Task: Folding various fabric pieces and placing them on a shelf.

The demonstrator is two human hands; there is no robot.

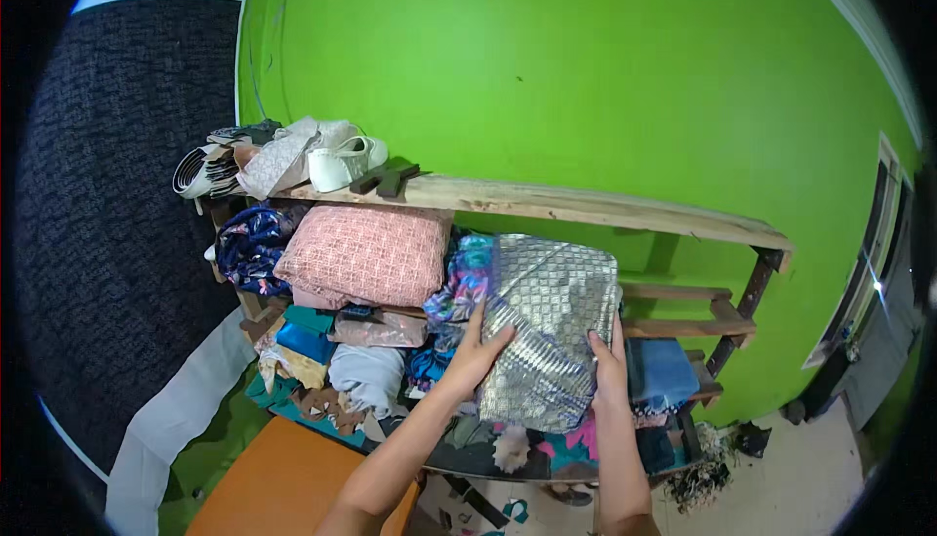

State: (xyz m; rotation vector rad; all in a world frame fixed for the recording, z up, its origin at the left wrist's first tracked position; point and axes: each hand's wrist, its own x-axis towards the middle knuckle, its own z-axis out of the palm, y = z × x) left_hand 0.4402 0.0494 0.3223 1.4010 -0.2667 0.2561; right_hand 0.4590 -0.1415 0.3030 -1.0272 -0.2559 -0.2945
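Between my two hands is a folded silver-grey cloth (551, 326) with a shiny checked pattern. My left hand (473, 360) grips its left edge, the thumb lying over the front. On the opposite edge my right hand (610, 370) holds it, thumb in front too. The fingers behind the cloth are hidden. Just left of the cloth, a blue and purple patterned fabric (467, 277) lies on the wooden shelf, beside a pink folded bundle (366, 253).
White shoes (337, 165) and dark wooden pieces (390, 180) rest on the top plank (547, 199). Lower down are a grey cloth (369, 375) and folded blue denim (664, 375). An orange surface (273, 482) stands at the near left, and a dark curtain (137, 233) hangs behind it.
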